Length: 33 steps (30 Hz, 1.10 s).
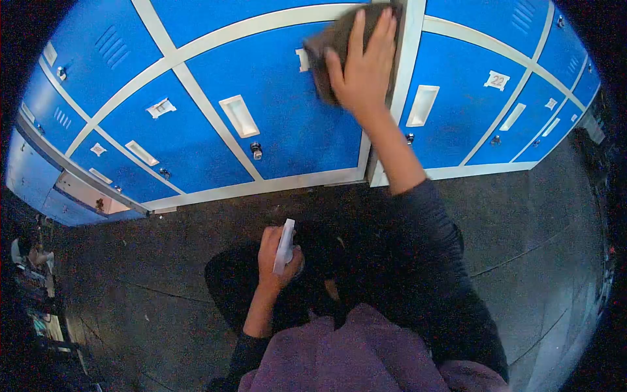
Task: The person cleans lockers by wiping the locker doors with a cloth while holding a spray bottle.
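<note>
My right hand (366,75) presses a dark brown cloth (324,55) flat against a blue locker door (287,98), near its upper right corner and the white frame. Its fingers lie spread over the cloth, which partly hides a white label (302,60). Low in front of my body, my left hand (269,258) is closed around what looks like a spray bottle (285,243). Only the bottle's white top shows clearly; the rest is hidden by the hand and dark clothing.
Blue lockers with white frames (222,196), recessed handles (240,116) and small locks (257,151) curve around in front. At the far left a lower compartment (91,189) stands open. Dark flooring (163,281) surrounds my legs, and cluttered items (32,261) sit at the left edge.
</note>
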Available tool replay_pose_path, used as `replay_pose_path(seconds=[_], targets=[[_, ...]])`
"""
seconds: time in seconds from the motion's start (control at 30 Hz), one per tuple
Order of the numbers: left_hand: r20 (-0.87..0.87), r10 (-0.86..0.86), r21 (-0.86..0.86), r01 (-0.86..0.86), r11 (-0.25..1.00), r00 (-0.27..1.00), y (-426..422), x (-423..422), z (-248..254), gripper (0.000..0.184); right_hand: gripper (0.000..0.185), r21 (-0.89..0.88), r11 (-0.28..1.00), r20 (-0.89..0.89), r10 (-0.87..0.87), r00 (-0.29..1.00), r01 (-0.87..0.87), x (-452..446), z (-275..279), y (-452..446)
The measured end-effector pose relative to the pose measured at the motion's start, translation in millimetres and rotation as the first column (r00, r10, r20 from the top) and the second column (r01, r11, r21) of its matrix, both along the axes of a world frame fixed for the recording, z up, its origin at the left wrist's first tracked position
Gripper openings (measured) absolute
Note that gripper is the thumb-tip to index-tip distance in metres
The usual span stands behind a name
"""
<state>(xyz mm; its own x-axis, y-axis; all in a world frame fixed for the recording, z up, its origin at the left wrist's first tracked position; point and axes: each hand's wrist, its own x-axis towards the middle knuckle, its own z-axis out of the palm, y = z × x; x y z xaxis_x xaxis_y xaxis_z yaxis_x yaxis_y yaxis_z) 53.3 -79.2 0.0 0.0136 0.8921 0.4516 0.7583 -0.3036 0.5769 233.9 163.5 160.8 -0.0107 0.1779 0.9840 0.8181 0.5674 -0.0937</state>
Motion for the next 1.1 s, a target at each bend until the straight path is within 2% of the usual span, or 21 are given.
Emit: replay_pose_path(seconds=[0.03, 0.1, 0.23, 0.33, 0.43, 0.5, 0.53, 0.6, 0.7, 0.8, 0.9, 0.93, 1.0, 1.03, 1.1], targets=[[-0.003, -0.008, 0.01, 0.008, 1.0, 1.0, 1, -1, -2, 0.04, 0.067, 0.063, 0.997, -0.03, -0.038, 0.999, 0.04, -4, 19, 5], [-0.005, -0.027, 0.032, 0.027, 0.999, 1.0, 4, -4, -9, 0.041, 0.067, 0.031, 0.994, -0.073, -0.106, 0.992, 0.109, -7, 49, -4], [0.016, -0.018, 0.004, 0.018, 1.0, 1.0, 8, -6, -11, 0.042, 0.066, 0.073, 0.99, 0.027, -0.122, 0.992, 0.119, -1, 32, 4], [0.011, -0.032, -0.024, 0.032, 0.999, 0.999, 9, -7, -14, 0.043, 0.063, 0.097, 0.989, 0.072, -0.122, 0.99, 0.115, 2, -17, 14], [-0.002, -0.039, -0.009, 0.039, 0.999, 0.999, 7, -6, -11, 0.043, 0.062, -0.115, 0.985, 0.141, -0.113, 0.984, 0.129, 5, -95, 1], [0.01, -0.049, 0.066, 0.048, 0.997, 0.999, 6, -6, -9, 0.043, 0.058, -0.286, 0.942, 0.23, -0.109, 0.967, 0.175, 7, -163, -11], [0.018, -0.046, 0.024, 0.045, 0.999, 0.999, 5, -7, -9, 0.042, 0.056, -0.376, 0.904, 0.286, -0.096, 0.953, 0.204, 10, -194, -20], [0.038, -0.044, -0.059, 0.046, 0.997, 0.998, 5, -7, -9, 0.042, 0.06, -0.605, 0.772, 0.428, 0.107, 0.898, 0.196, 18, -237, -39], [-0.003, -0.025, -0.019, 0.025, 0.999, 1.0, 4, -3, -4, 0.041, 0.06, -0.612, 0.777, 0.451, 0.192, 0.872, 0.146, 35, -285, -56], [0.081, 0.02, -0.076, -0.014, 0.997, 0.997, 3, 2, 0, 0.04, 0.061, -0.618, 0.771, 0.436, 0.171, 0.883, 0.156, 32, -275, -61], [-0.007, -0.023, -0.04, 0.022, 0.999, 1.0, 3, -3, -8, 0.039, 0.062, -0.585, 0.787, 0.465, 0.126, 0.876, 0.197, 25, -238, -51], [-0.01, -0.021, -0.031, 0.02, 0.999, 1.0, 2, -2, -7, 0.039, 0.059, -0.549, 0.829, 0.39, 0.145, 0.909, 0.104, 22, -218, -43], [-0.018, -0.016, -0.014, 0.016, 1.0, 1.0, 1, -1, -3, 0.04, 0.057, -0.357, 0.933, 0.343, 0.08, 0.936, 0.052, 17, -153, -26], [-0.019, -0.021, 0.0, 0.021, 1.0, 1.0, 1, -1, -3, 0.04, 0.058, -0.302, 0.953, 0.294, 0.077, 0.953, 0.016, 15, -115, -18], [-0.022, -0.032, 0.033, 0.033, 0.999, 0.999, 3, -1, -2, 0.04, 0.058, -0.075, 0.997, 0.242, -0.002, 0.97, 0.02, 13, -32, -5]])
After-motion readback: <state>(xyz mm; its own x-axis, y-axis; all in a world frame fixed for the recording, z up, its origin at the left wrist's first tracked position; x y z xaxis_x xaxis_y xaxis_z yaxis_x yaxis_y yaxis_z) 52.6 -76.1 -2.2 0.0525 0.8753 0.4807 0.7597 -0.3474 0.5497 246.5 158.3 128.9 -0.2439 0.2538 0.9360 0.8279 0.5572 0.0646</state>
